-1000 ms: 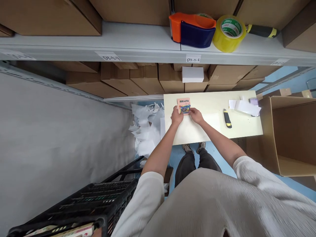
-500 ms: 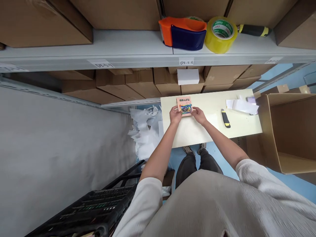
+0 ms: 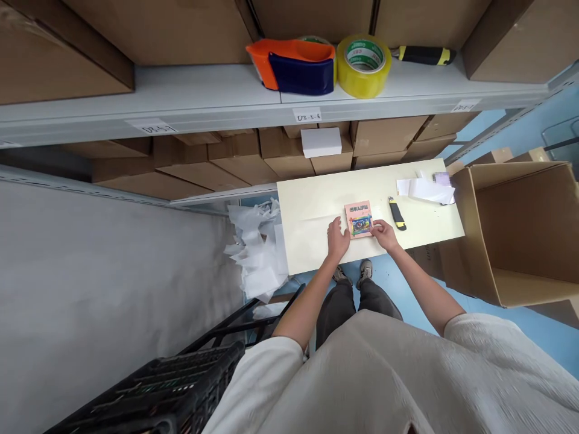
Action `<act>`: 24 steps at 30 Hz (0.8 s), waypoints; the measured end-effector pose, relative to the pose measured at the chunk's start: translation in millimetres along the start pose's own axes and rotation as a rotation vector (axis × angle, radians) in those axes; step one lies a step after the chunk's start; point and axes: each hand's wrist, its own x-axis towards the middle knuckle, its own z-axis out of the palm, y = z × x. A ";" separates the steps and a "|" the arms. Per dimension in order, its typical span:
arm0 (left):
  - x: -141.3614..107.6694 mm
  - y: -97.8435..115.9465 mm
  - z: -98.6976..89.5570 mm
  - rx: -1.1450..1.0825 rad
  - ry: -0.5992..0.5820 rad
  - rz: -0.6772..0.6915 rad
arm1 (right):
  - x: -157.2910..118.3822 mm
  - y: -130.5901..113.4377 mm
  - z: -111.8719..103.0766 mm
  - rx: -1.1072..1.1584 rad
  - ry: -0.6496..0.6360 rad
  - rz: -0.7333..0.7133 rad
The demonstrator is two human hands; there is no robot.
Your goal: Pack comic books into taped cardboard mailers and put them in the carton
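A small pink book [image 3: 360, 211] with dark lettering and a colourful picture on its cover is at the front of the cream table. My right hand [image 3: 385, 234] pinches its lower right edge between thumb and fingers. On the other side, my left hand [image 3: 338, 240] is open, its fingers apart and the thumb close to the book's left edge. Whether that thumb touches the book I cannot tell. A black and yellow utility knife [image 3: 397, 214] lies just right of the book.
White paper slips [image 3: 427, 190] lie at the right of the table [image 3: 307, 220]. Beyond stands an open cardboard box [image 3: 486, 241]. Crumpled white sheets [image 3: 260, 256] are at the left. The shelf above holds an orange-and-blue tape dispenser [image 3: 298, 72] and a yellow tape roll [image 3: 364, 81].
The book has come right along the table and closer to my body. My left hand has let go of its left edge and opened, while my right hand keeps its grip.
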 end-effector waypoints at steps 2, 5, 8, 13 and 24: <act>-15.5 -1.1 9.9 0.085 0.007 0.063 | -5.0 9.6 -4.8 -0.025 -0.016 0.018; -35.7 -1.9 25.2 0.172 -0.034 0.138 | -9.8 22.3 -7.3 -0.065 -0.051 0.059; -48.7 -2.0 37.4 0.243 -0.084 0.159 | -12.4 30.7 -8.8 -0.169 -0.083 0.106; -56.2 -2.2 45.3 0.359 -0.107 0.183 | -12.8 37.9 -14.7 -0.556 -0.085 -0.006; -54.2 10.4 43.5 0.624 -0.157 0.197 | -9.7 45.6 -28.6 -0.695 -0.185 -0.215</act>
